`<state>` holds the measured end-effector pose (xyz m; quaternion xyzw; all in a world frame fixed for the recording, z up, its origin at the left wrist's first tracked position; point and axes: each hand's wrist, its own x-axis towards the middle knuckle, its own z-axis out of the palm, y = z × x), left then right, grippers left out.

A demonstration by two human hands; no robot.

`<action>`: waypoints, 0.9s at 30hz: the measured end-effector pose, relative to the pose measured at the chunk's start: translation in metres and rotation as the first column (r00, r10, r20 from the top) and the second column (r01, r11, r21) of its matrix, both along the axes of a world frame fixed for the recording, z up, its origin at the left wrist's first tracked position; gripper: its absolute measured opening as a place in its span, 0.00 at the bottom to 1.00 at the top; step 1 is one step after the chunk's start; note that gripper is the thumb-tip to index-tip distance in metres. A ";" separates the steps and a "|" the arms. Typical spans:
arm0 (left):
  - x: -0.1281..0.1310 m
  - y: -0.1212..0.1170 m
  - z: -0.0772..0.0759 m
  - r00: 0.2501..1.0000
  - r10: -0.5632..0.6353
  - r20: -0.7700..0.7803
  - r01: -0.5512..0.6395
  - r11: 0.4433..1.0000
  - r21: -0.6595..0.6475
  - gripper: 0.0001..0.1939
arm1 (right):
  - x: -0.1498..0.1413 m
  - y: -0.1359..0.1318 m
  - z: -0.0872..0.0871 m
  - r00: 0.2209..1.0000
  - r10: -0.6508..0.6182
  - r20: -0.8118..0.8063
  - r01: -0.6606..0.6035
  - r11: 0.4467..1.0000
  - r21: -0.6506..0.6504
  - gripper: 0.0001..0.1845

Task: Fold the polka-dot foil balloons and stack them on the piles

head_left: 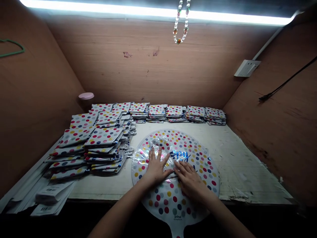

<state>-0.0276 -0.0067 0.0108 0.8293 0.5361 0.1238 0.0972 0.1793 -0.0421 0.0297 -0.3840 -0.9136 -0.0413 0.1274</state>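
A round, flat foil balloon [208, 168] with coloured dots and blue shiny lettering lies on the table, its tail hanging over the front edge. A crumpled sheet of clear plastic [160, 140] rests on its upper left part. My left hand [157, 167] presses down on the plastic with spread fingers. Just right of it, my right hand [190, 180] lies flat on the balloon, fingers stretched towards the plastic's edge and partly covering the lettering. The fingertips of my right hand come close to my left thumb.
Stacks of folded dotted balloons [104, 137] stand at the left, and a row of smaller stacks [174, 112] lines the back wall. Barcode labels [51, 191] lie front left, near a pink lid [86, 96]. Beads [179, 40] hang above. A socket [247, 68] and black cable [284, 81] are right.
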 end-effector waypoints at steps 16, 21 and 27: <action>-0.047 -0.092 0.005 0.889 -0.068 0.452 0.083 0.996 -0.013 0.17 | 0.012 -0.039 0.003 0.846 -0.257 -0.468 -0.092 0.793 -0.602 0.16; -0.028 -0.080 0.017 0.777 0.367 0.512 -0.343 0.928 -0.146 0.16 | -0.024 0.010 0.014 0.776 -0.594 -0.211 0.341 0.677 -0.653 0.19; 0.001 -0.063 0.018 0.948 0.250 0.198 -0.286 0.941 0.180 0.25 | -0.053 0.025 0.013 0.761 -0.648 -0.043 0.508 0.636 -0.581 0.15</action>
